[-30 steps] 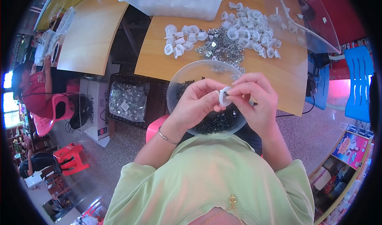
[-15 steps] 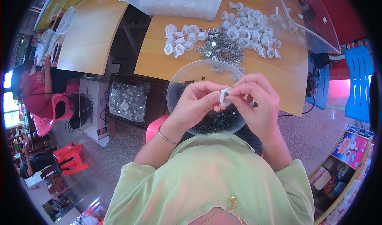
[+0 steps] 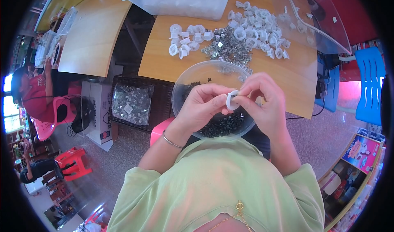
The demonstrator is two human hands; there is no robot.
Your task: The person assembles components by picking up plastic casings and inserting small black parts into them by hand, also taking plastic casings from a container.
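Observation:
A white plastic ring-shaped part (image 3: 230,100) is held between both hands above a clear round tub (image 3: 179,107). My left hand (image 3: 207,105) is closed, pinching its left side between thumb and fingers. My right hand (image 3: 262,102) pinches at its right side, thumb and forefinger pressed to the ring's opening; whether a small piece sits between those fingertips is hidden. Small black parts (image 3: 221,126) fill the bottom of the tub, under my hands. Just beyond the tub, a heap of small shiny metal pieces (image 3: 230,47) lies on the wooden table (image 3: 160,64).
More white plastic parts lie in a small group (image 3: 184,39) and a larger pile (image 3: 258,29). A white bin (image 3: 184,5) stands at the back. A bag of metal pieces (image 3: 132,103) rests on a dark crate to the left. Another person (image 3: 35,92) sits at far left.
My right fingers have shifted slightly against the white part, which has turned a little so its opening shows more. My left hand keeps its hold.

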